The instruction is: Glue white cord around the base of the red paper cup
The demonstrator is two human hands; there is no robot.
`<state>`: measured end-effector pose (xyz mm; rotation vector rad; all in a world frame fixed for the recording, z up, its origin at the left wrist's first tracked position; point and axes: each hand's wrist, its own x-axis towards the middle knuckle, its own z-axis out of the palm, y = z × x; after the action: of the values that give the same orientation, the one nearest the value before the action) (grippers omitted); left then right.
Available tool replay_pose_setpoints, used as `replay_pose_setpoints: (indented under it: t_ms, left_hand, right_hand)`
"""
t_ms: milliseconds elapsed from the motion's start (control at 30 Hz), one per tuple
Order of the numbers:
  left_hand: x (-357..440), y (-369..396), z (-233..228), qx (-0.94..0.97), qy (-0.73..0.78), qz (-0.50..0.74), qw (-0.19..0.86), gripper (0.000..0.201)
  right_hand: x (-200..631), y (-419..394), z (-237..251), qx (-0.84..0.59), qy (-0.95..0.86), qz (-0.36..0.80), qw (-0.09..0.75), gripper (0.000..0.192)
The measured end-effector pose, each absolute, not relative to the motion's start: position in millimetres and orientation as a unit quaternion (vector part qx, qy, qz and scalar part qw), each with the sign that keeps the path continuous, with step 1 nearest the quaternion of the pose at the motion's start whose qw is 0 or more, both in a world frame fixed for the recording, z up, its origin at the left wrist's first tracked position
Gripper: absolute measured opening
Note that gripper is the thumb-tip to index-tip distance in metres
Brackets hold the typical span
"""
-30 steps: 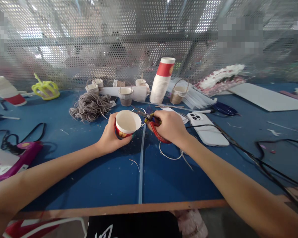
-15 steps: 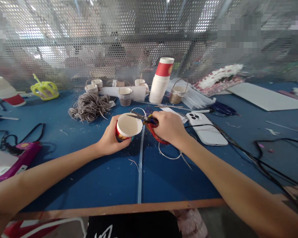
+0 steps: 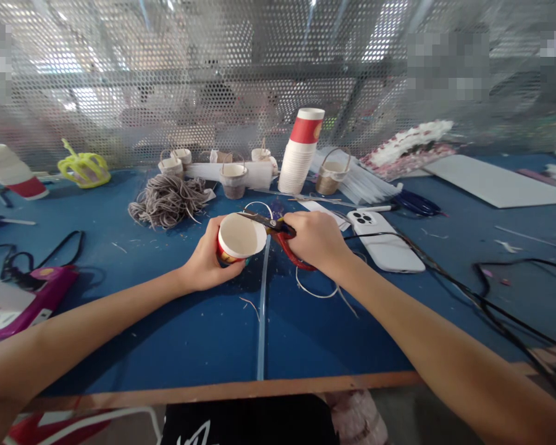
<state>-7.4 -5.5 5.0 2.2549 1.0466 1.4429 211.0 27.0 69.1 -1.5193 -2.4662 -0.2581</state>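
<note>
My left hand (image 3: pixel 207 256) grips a red and white paper cup (image 3: pixel 238 237), tilted so its white inside faces me. My right hand (image 3: pixel 317 240) holds red-handled scissors (image 3: pixel 285 238). Their dark blades (image 3: pixel 259 219) lie across the far rim of the cup. Both hands hover just above the blue table (image 3: pixel 189 321), near its middle. A thin white ring of cut paper (image 3: pixel 317 289) lies on the table under my right wrist.
A stack of paper cups (image 3: pixel 302 151) stands behind the hands, with small handled cup baskets (image 3: pixel 332 174) and a bundle of grey string (image 3: pixel 167 199) around it. A white phone (image 3: pixel 387 241), black cables (image 3: pixel 482 296) and a pink glue gun (image 3: pixel 28 300) lie at the sides.
The scissor blades have moved left over the cup's rim. My left hand has turned the cup slightly. Both arms stay in place.
</note>
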Motion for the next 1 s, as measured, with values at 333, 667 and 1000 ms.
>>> replay_pose_setpoints:
  t_ms: [333, 667, 1000]
  left_hand:
    - [-8.8, -5.5, 7.0, 0.78, 0.348, 0.49, 0.174, 0.062]
    - [-12.3, -5.4, 8.0, 0.791, 0.343, 0.464, 0.205, 0.063]
    - [-12.2, -4.4, 5.7, 0.784, 0.338, 0.477, 0.21, 0.063]
  right_hand:
    - [211.1, 26.7, 67.5, -0.512, -0.848, -0.086, 0.108, 0.03]
    - [210.3, 25.3, 67.4, -0.511, -0.847, -0.09, 0.112, 0.025]
    - [210.9, 26.1, 67.7, -0.502, -0.855, -0.075, 0.105, 0.024]
